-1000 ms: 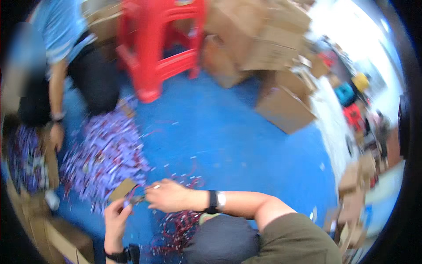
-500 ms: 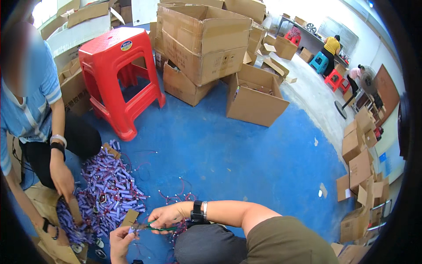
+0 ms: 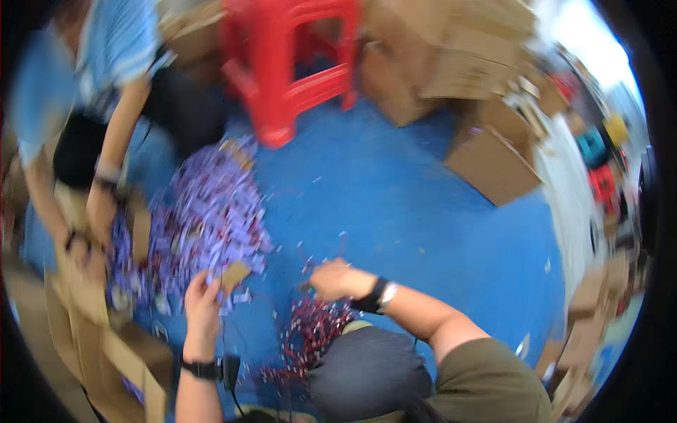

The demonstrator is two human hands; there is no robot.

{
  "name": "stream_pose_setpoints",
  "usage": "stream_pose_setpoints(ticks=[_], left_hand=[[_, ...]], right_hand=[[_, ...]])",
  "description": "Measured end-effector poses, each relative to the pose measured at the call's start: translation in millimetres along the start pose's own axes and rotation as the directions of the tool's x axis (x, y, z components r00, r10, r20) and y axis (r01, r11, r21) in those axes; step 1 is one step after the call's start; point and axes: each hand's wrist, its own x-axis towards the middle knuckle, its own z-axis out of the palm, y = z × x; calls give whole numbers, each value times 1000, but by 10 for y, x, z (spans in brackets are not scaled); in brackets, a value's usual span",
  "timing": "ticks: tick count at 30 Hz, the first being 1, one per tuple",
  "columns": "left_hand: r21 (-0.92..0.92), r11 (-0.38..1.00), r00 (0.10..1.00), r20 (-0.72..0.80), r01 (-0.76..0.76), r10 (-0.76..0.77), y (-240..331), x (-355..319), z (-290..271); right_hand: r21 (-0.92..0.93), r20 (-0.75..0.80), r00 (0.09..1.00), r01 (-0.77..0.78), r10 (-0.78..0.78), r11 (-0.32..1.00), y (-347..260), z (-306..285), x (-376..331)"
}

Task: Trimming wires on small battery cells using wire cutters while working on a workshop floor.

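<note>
My left hand point(image 3: 202, 304) is raised over the blue floor and pinches a small brown cardboard piece point(image 3: 233, 274). My right hand point(image 3: 334, 279), with a dark watch on the wrist, is closed around something thin near a tangle of red and white wires point(image 3: 308, 337) lying by my knee; the blur hides what it holds. A big heap of purple packets point(image 3: 209, 209) lies just beyond my left hand.
Another person in a light blue shirt point(image 3: 84, 63) crouches at the left, hands down by a cardboard box point(image 3: 92, 310). A red plastic stool point(image 3: 289, 63) stands behind the heap. Open cardboard boxes point(image 3: 493, 162) crowd the back and right.
The view has tipped down and closer to the floor. My hands have drawn apart, the left still on the cardboard piece. The other person has leaned further in.
</note>
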Motion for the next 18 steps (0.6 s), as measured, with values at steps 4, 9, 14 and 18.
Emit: stream_pose_setpoints(ticks=[4, 9, 14, 18], left_hand=[[-150, 984, 995, 18, 97, -95, -373, 213, 305], [-518, 834, 969, -41, 189, -245, -621, 103, 75], [-549, 805, 950, -58, 226, -306, -740, -79, 155], [-545, 792, 939, -25, 276, -344, -692, -103, 215]], right_hand=[[-374, -231, 972, -127, 40, 919, 37, -31, -179], [22, -552, 818, 210, -163, 977, -190, -27, 149], [112, -491, 829, 363, -266, 925, -344, 158, 231], [83, -486, 821, 386, -301, 919, -408, 119, 255]])
